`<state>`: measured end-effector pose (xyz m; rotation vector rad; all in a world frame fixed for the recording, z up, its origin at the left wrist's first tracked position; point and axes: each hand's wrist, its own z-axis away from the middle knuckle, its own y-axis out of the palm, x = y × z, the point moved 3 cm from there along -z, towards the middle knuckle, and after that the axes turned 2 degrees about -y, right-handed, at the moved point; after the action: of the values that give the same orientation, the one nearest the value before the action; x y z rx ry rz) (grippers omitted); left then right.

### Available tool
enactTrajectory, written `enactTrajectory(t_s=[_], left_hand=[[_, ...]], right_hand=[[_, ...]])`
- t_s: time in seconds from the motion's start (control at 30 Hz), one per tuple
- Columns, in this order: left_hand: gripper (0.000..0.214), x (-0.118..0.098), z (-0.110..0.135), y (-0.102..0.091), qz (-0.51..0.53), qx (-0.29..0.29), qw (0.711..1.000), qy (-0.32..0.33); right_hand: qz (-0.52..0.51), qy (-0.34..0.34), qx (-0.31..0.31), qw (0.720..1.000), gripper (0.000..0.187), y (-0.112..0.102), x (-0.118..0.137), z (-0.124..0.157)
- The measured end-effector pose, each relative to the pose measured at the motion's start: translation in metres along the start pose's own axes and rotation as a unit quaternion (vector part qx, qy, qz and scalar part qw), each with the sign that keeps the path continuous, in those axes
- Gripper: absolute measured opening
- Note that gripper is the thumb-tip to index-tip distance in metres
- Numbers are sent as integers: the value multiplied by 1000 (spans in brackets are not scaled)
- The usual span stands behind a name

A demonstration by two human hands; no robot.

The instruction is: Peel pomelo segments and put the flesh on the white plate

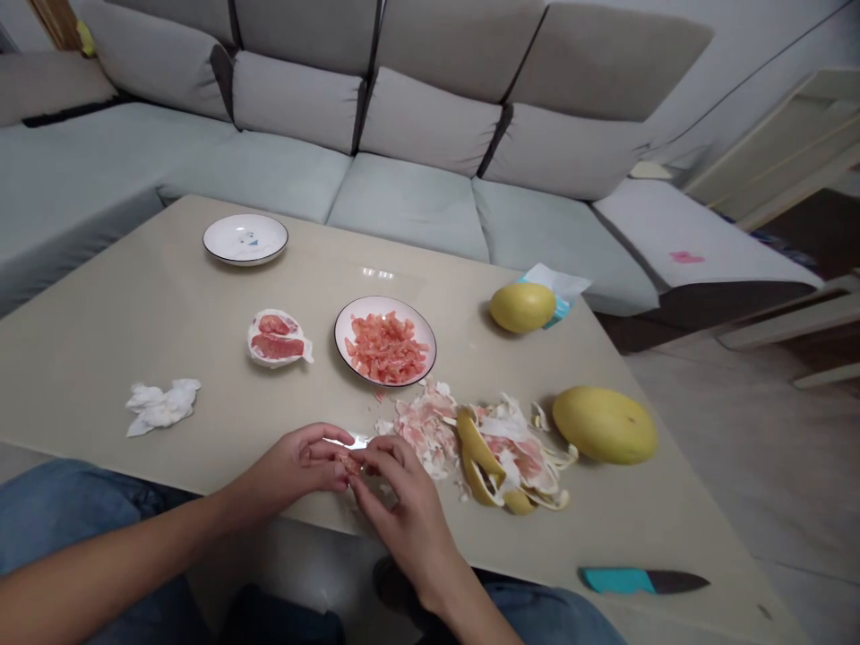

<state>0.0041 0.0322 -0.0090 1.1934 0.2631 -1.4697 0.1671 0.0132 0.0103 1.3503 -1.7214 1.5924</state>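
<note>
Pomelo piece between left fingers and right fingers.

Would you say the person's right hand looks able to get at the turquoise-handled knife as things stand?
Probably yes: the knife lies uncovered on the table, to the right of the right hand, clear of the peels, though that hand holds fruit pulp.

Held piece: small, pinkish-red, pinched between the fingertips of the left hand and right hand; partly covered, its full outline hidden.
Loose pulp: pink-orange chunks, piled, beyond both hands.
Opened fruit: rounded, white-coated, two red sections exposed, lying beyond the left hand, apart from it.
Membrane scraps: pale pink and white, torn, heaped just beside the right hand.
</note>
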Motion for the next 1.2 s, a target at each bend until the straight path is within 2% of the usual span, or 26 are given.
enactTrajectory(t_s=[0.27,0.33,0.43,0.6,0.7,0.83,1.0,1.2], left_hand=[[30,-8,5,6,36,11,999,-4],[31,-7,4,5,19,12,1000,6],[24,-5,2,3,-23,8,999,28],[16,-9,3,3,-65,-6,992,104],[13,-11,4,3,-84,-8,988,126],[12,-11,4,4,-80,-13,990,119],[12,-12,5,6,-60,-5,993,97],[12,-13,6,5,-76,-23,992,95]], right_hand=[[18,-28,-50,998,25,-2,3,2],[27,-55,-63,996,25,-2,5,4],[23,-73,-51,996,26,-1,7,6],[-63,-8,-45,997,35,-3,4,4],[-89,10,-39,995,26,-4,3,2],[-79,-9,-36,996,16,-4,6,2],[-69,-21,-41,997,23,-3,7,3],[-70,-18,-45,996,19,-4,7,5]])
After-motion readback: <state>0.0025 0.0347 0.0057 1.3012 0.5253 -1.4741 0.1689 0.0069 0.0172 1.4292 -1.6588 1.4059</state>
